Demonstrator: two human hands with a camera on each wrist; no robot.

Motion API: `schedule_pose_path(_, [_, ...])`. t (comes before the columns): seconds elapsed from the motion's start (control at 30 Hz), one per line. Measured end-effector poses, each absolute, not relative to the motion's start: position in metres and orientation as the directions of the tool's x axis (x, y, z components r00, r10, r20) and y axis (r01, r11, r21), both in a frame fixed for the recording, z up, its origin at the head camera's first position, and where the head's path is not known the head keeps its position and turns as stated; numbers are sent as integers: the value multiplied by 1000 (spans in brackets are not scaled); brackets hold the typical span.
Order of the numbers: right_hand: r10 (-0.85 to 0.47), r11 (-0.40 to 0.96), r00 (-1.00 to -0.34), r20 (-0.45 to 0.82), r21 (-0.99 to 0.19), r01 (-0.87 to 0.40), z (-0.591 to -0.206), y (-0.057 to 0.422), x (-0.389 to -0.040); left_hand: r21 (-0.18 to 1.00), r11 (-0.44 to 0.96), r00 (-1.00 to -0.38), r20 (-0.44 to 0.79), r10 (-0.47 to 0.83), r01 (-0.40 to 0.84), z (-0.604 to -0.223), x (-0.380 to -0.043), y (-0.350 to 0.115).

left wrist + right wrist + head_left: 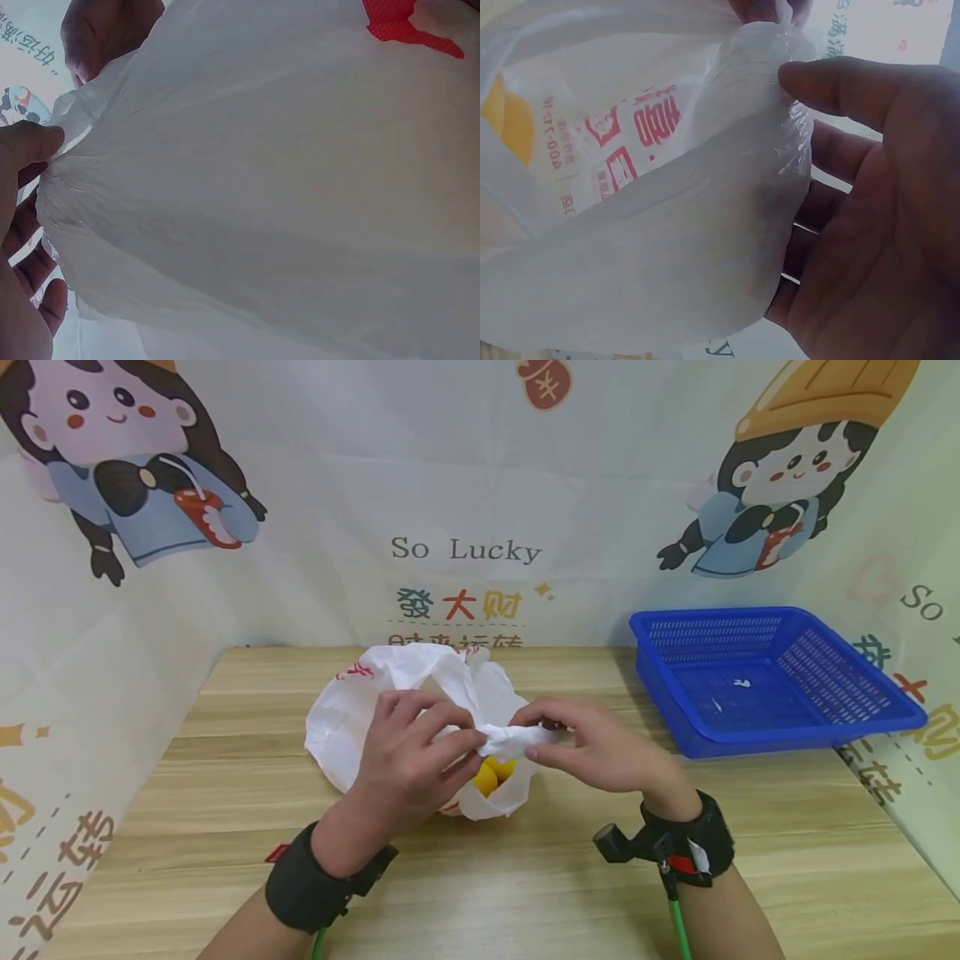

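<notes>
A white plastic bag (408, 668) with red print stands on the table, bunched together near its top. Through a gap below the gathered part show yellow rounded things (487, 777), whose kind I cannot tell; a bit of yellow (514, 124) also appears inside the bag in the right wrist view. My left hand (416, 752) pinches the bunched plastic between thumb and fingers. Opposite it, my right hand (603, 747) grips the twisted end of the bag, thumb against fingers. In the left wrist view the bag's side hides its contents.
A blue plastic basket (787, 739) with mesh sides sits at the back right, small white scraps (741, 682) on its bottom. Beneath everything is a wood-grain table (480, 893). A printed white cloth (465, 485) hangs behind and at the sides.
</notes>
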State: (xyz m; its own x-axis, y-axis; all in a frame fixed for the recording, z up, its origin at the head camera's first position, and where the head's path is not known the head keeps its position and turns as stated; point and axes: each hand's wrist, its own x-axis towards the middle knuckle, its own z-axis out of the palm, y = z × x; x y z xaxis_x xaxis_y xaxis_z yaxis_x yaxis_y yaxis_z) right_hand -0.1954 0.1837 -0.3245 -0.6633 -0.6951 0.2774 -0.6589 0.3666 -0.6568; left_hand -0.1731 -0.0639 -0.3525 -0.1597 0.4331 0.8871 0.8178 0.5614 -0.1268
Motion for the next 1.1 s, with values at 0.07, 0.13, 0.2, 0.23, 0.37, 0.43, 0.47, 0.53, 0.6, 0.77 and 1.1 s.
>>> schedule_pose_path(0.07, [-694,378,-666,274,-648,-661,-324,186,-197,-119,556,-167,884,437,823,-353,-173,-64])
schedule_pose_path(0.13, [-689,384,-670,275,-645,-660,-325,185,-198,-115,551,-171,882,439,826,-353,-172,-64])
schedule_pose_path(0.2, [-690,385,-668,278,-641,-664,-326,184,-199,-110,550,-176,880,441,828,-353,-172,-64])
schedule_pose_path(0.23, [-691,386,-668,276,-641,-663,-327,183,-199,-112,550,-173,881,440,828,-354,-172,-64])
schedule_pose_path(0.37, [-687,397,-678,262,-647,-651,-329,179,-200,-121,547,-160,885,437,828,-354,-171,-63])
schedule_pose_path(0.43, [-681,403,-684,262,-646,-648,-330,177,-200,-124,545,-154,886,437,829,-354,-170,-63])
schedule_pose_path(0.47, [-676,407,-688,263,-645,-647,-331,177,-200,-123,545,-157,885,438,830,-354,-170,-63])
schedule_pose_path(0.53, [-667,414,-693,272,-638,-649,-332,176,-200,-120,543,-161,883,442,831,-353,-169,-62])
schedule_pose_path(0.6, [-658,421,-697,286,-627,-655,-333,175,-200,-118,541,-165,880,446,832,-353,-168,-61])
schedule_pose_path(0.77, [-630,419,-709,318,-629,-655,-334,175,-200,-126,540,-164,875,456,832,-352,-168,-60])
schedule_pose_path(1.1, [-533,279,-724,438,-717,-638,-336,176,-198,-134,531,-163,864,476,837,-354,-168,-61])
